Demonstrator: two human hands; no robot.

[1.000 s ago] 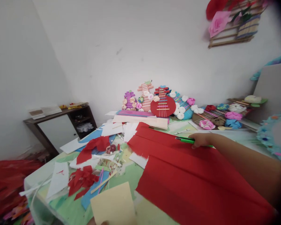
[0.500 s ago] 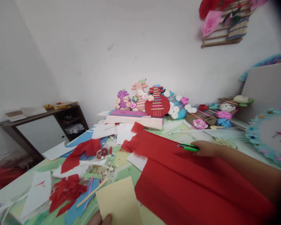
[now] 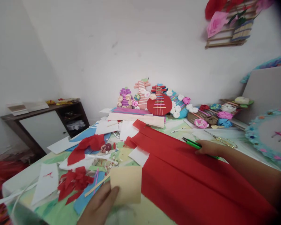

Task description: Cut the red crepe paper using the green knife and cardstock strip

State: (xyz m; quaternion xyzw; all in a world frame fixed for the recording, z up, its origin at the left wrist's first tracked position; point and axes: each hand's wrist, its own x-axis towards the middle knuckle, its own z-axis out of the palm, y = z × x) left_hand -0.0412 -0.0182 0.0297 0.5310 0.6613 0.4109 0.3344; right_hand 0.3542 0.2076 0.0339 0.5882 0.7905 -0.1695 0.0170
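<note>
At the bottom centre, my left hand (image 3: 100,201) pinches a square piece of pale yellow card (image 3: 128,184) by its left edge, the thumb on top. My right hand (image 3: 207,147) is closed round a slim green and black utility knife (image 3: 190,142), its dark end pointing left. The knife is over the upper edge of a long sheet of red crepe paper (image 3: 178,168), which stretches across the right half of the table. Beside the card's left edge lies a thin wooden stick (image 3: 97,185).
Red scraps (image 3: 75,182) and white paper pieces (image 3: 45,181) litter the table's left side. Gold-handled scissors (image 3: 222,140) and a white pen (image 3: 178,130) lie beyond the red paper. Lute-shaped crafts (image 3: 159,104) lean on the wall. A flower-edged disc (image 3: 269,137) stands at right.
My left hand has come up into view, raising and turning the yellow card. My right hand and the knife have shifted slightly right, and more of the green handle shows.
</note>
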